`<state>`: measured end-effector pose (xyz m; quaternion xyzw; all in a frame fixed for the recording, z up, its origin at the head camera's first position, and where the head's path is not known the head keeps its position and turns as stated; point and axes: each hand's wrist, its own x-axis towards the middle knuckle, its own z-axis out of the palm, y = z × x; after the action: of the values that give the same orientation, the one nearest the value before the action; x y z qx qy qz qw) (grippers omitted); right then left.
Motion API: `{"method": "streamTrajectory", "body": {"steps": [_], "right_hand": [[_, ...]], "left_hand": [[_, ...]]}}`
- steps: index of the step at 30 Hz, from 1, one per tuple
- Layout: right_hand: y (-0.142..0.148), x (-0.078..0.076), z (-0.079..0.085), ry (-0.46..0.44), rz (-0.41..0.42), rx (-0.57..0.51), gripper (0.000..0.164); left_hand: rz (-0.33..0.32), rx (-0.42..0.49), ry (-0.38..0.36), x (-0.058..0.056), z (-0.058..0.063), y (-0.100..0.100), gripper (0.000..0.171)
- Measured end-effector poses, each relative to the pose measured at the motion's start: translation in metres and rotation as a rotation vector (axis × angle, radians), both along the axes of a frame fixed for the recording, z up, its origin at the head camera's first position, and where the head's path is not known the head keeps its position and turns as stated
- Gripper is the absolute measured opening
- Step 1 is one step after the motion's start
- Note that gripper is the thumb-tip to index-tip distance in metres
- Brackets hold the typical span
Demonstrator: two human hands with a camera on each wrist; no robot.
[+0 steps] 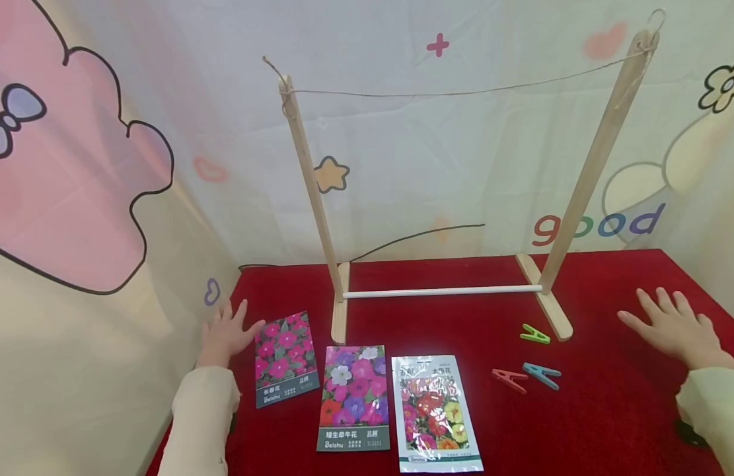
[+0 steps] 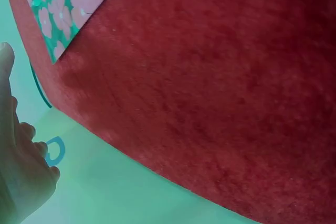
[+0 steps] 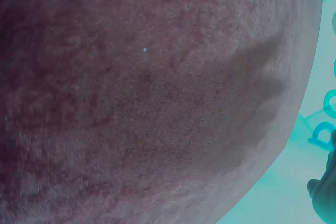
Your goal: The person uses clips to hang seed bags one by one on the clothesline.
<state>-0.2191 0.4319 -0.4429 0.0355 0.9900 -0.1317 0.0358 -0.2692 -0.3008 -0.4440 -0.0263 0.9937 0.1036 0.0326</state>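
My left hand, fingers spread, is at the left edge of the red cloth, its thumb close to a seed packet with pink flowers. A second packet with mixed purple and red flowers lies to the right of that one. Beside it is a white-bordered, glossy seed packet. My right hand is spread over the far right of the cloth, holding nothing. Between it and the packets lie a green clothespin, a red clothespin and a blue clothespin.
Behind the packets stands a wooden frame with two posts and a white crossbar. A thin string sags between the post tops. The red cloth meets a printed curtain at the back and sides.
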Motion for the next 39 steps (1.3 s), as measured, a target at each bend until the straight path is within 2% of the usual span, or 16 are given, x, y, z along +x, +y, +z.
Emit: {"method": "streamTrajectory", "body": {"steps": [11, 23, 31, 35, 39], "right_hand": [[-0.014, -0.001, 0.003, 0.01, 0.073, 0.009, 0.088], [-0.027, 0.005, -0.002, 0.047, 0.136, 0.052, 0.085], [-0.038, 0.014, -0.001, 0.068, 0.194, 0.004, 0.083], [-0.045, 0.017, 0.0, 0.074, 0.223, -0.029, 0.082], [-0.052, 0.02, 0.0, 0.093, 0.243, -0.033, 0.082]], "left_hand": [[0.001, 0.074, -0.055, 0.006, -0.005, -0.006, 0.079], [-0.038, 0.045, -0.022, 0.011, -0.013, 0.002, 0.079], [-0.06, 0.053, -0.008, 0.013, -0.017, 0.006, 0.08], [-0.047, 0.14, -0.004, 0.012, -0.019, 0.008, 0.083], [-0.006, 0.303, -0.011, 0.011, -0.019, 0.01, 0.085]]}}
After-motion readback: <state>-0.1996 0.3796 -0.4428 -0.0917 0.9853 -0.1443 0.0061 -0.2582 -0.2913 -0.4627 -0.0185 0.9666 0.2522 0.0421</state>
